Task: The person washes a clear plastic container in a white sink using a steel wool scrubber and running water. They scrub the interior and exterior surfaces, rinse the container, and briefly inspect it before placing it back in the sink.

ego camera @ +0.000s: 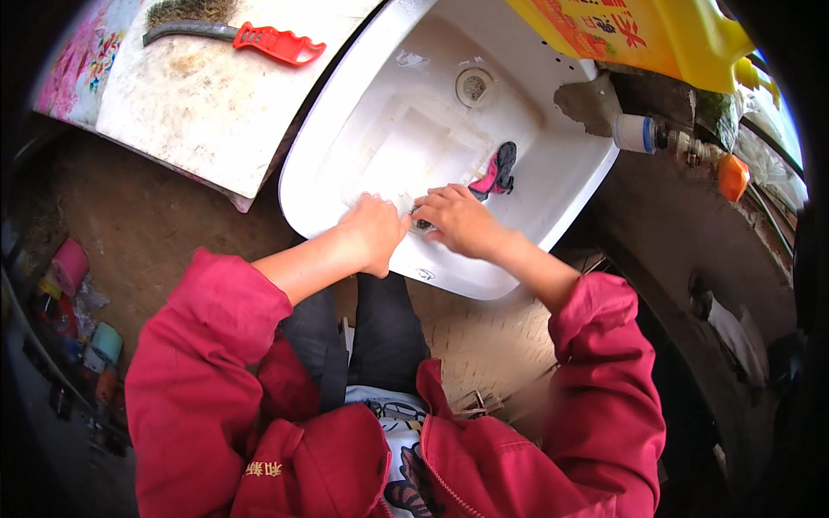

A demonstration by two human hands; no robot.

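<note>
Both of my hands are over the near end of a white sink basin (563, 201). Inside it lies a clear plastic container (447, 139), hard to make out against the white. My left hand (375, 230) is curled round the container's near end, its fingertips hidden. A dark, rough scourer (423, 224) shows under the fingers of my right hand (461, 219), which presses it against the container. Just beyond my right hand, a crumpled pink and black glove or cloth (497, 171) rests in the basin.
The round drain (473, 87) is at the basin's far end. Left of it, a red-handled curved saw (259, 39) lies on a stained white board (201, 110). A yellow jug (647, 39) stands at the right, above a tap (686, 144) with an orange handle.
</note>
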